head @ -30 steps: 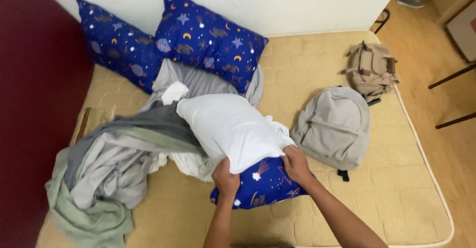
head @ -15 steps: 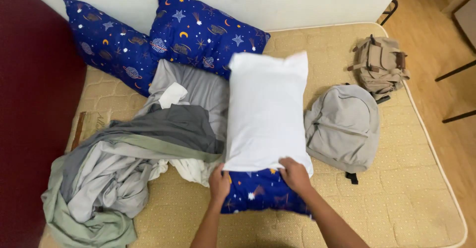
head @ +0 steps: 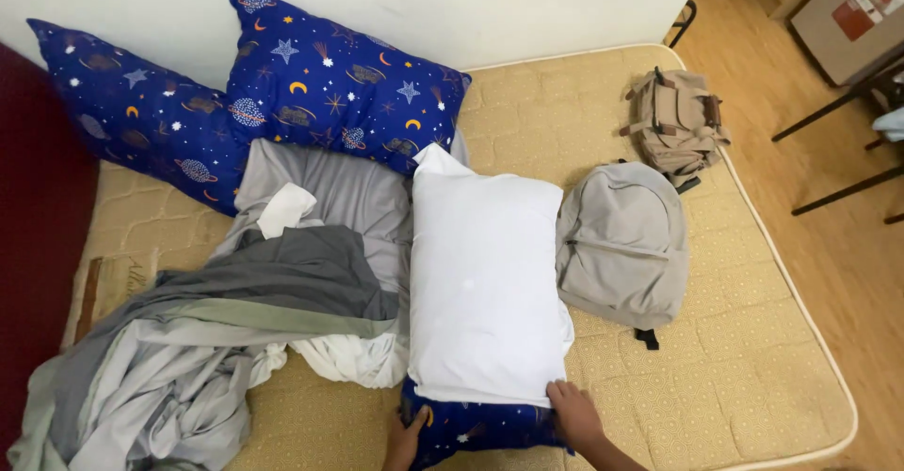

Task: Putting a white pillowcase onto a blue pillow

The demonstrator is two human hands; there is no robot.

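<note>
A bare white pillow (head: 485,278) lies lengthwise on the mattress (head: 744,377), its near end over a dark blue star-print pillowcase (head: 476,426). My left hand (head: 407,438) grips the left edge of that pillowcase at the near side. My right hand (head: 573,414) rests on the pillow's near right corner, where it meets the pillowcase. Both forearms come in from the bottom edge.
Two blue star-print pillows (head: 334,80) (head: 122,122) lean against the white wall. Crumpled grey and white sheets (head: 226,330) lie left of the pillow. A grey backpack (head: 626,240) and a tan bag (head: 673,122) sit on the right. Wooden floor and chair legs (head: 838,151) lie beyond.
The white pillow swung from a diagonal bunch to lie flat and straight on the mattress. My hands moved down to its near end and the pillowcase.
</note>
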